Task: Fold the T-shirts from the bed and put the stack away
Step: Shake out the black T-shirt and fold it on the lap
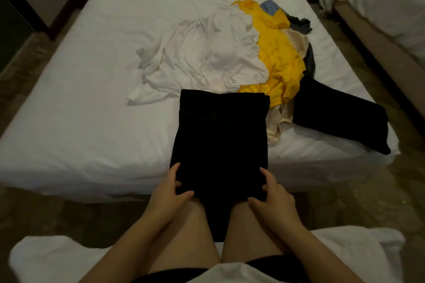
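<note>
Black T-shirt point(220, 135): soft, folded oblong, frame centre, on wrinkled white bed point(80, 122).
Left hand point(171, 193), right hand point(273, 200): fingers curled, pinching its lower corners.

Black T-shirt point(220, 135) folded narrow; unfolded pile point(230, 53) behind.

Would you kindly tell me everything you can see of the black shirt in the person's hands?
The black shirt is soft, dark cloth folded into a long rectangle. It lies lengthwise over the near edge of the bed, its far end against the white shirt and yellow shirt, its near end hanging between the person's knees. The left hand pinches its near left edge and the right hand its near right edge.
</note>
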